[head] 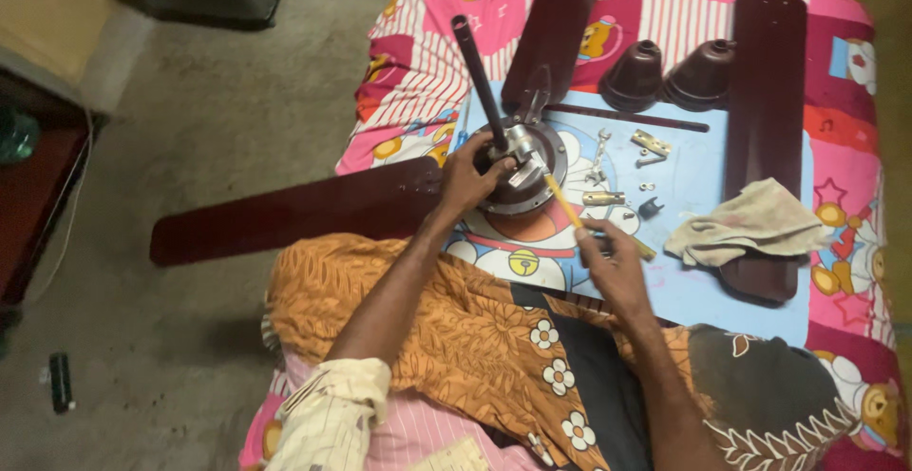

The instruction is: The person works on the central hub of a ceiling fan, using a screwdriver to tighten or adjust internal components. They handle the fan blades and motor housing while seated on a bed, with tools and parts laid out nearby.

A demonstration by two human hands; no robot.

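A ceiling fan motor [524, 162] with a dark downrod [478, 67] lies on a colourful cartoon-print bedsheet [855, 186]. One maroon blade [294, 210] sticks out to the left over the floor, another maroon blade [556, 25] points away. My left hand [467, 175] grips the motor's left side. My right hand [613, 260] holds a yellow-handled screwdriver [570, 210] whose tip meets the motor housing.
A loose maroon blade [765, 101] lies at the right with a beige rag [750, 224] over its near end. Two dark canopy cups [670, 74], a thin rod [627, 118] and small metal brackets and screws [622, 172] lie beside the motor. Grey floor [190, 129] at the left.
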